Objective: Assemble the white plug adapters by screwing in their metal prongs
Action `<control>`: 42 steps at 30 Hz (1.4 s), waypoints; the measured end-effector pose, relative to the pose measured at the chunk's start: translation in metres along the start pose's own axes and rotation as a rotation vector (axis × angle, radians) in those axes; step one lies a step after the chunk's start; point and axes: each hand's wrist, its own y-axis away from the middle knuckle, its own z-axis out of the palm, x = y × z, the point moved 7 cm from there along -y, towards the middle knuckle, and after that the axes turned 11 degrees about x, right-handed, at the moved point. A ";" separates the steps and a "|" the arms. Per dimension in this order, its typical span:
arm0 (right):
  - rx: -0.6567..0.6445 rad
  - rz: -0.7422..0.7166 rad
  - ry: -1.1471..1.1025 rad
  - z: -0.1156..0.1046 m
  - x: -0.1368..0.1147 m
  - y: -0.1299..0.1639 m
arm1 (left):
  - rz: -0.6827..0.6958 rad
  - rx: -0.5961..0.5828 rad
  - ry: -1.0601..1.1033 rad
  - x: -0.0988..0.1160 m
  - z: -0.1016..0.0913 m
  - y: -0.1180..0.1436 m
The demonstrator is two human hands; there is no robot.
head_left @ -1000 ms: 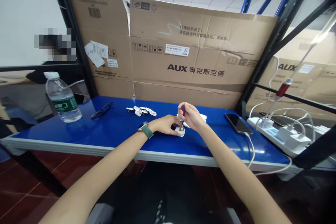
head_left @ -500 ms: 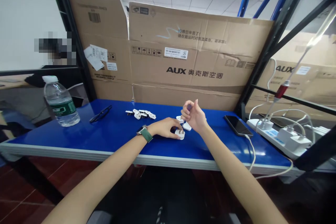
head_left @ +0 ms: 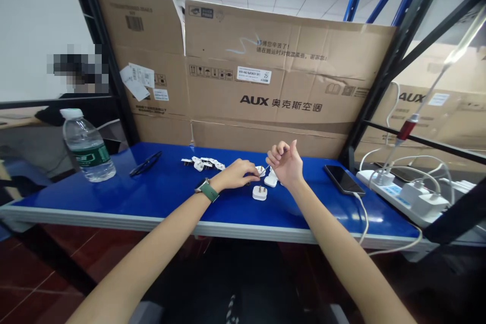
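My right hand (head_left: 287,163) is raised over the blue table (head_left: 163,195), curled shut on a small screwdriver whose thin metal shaft (head_left: 267,166) pokes out to the left; the handle is hidden in the fist. My left hand (head_left: 236,173), with a green watch on its wrist, has its fingertips pinched together right at the shaft's tip; whether they hold anything small is not visible. A white plug (head_left: 259,192) lies free on the table just below both hands, pins up. Two more white plugs (head_left: 271,180) lie under the right hand.
A heap of white plugs (head_left: 203,163) and black glasses (head_left: 146,163) lie at the back left, a water bottle (head_left: 88,147) at far left. A phone (head_left: 343,179) and a power strip (head_left: 403,195) with chargers sit at right. Cardboard boxes (head_left: 266,86) wall the back. A person sits beyond the left frame.
My left hand let go of the white plug and rose to the screwdriver tip. My right hand lifted the screwdriver off the plug and turned palm up.
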 end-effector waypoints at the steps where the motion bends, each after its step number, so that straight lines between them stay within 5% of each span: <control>1: 0.030 -0.020 0.026 -0.002 -0.002 0.000 | 0.001 -0.006 -0.048 -0.002 -0.002 0.001; 14: 0.093 -0.078 0.180 -0.009 -0.006 -0.001 | -0.057 -0.093 -0.107 -0.017 -0.005 0.014; 20: 0.041 -0.070 0.124 -0.006 -0.006 -0.001 | -0.054 -0.078 -0.059 0.003 -0.008 0.008; 26: 0.075 -0.084 0.178 -0.007 -0.008 0.000 | 0.066 -0.170 0.055 0.032 0.009 0.007; 34: 0.084 -0.111 0.216 -0.007 -0.009 -0.001 | 0.094 -0.185 0.049 0.031 0.017 0.008; 37: 0.056 -0.195 0.295 -0.007 -0.013 0.000 | 0.048 -0.096 0.117 0.025 0.009 0.004; 42: -0.099 -0.491 0.902 0.003 -0.016 0.006 | -0.143 0.373 0.194 -0.002 -0.023 -0.002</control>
